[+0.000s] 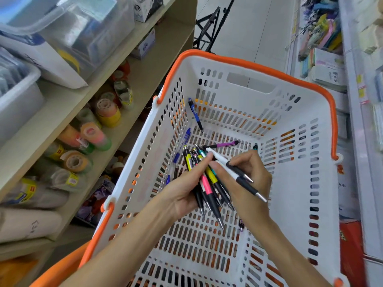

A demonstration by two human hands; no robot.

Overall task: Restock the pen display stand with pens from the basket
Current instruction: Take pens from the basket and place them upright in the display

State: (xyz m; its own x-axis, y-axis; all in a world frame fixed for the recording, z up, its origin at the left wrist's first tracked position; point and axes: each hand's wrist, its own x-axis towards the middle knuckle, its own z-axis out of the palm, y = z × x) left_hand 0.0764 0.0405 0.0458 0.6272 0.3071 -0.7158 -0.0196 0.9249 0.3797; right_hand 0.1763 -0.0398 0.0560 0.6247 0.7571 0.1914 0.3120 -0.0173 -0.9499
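- Reaching into the basket, both bare arms come up from the bottom edge of the view.
- The left hand has its fingers curled round a bunch of pens, so it is gripping them tight.
- That bunch has yellow, pink and teal pens with black grips, and their silver tips point down toward the person.
- The right hand pinches two white pens with black grips, right beside the bunch.
- The white pens lie across the top of the bunch and touch it, with their tips pointing to the right and down.
- The basket is white with lots of slots and has an orange rim.
- More pens lie loose on the basket floor beyond the hands.
- A purple pen lies flat just past the fingers.
- Some see-through blue pens lie by the left wall of the basket.
- A dark blue pen leans up in the far left corner.
- Left of the basket, a wooden shelf holds rolls of tape in many colours.
- Clear plastic boxes sit on the shelf above the tape.
- Far off to the right, stacks of coloured paper goods fill another shelf.
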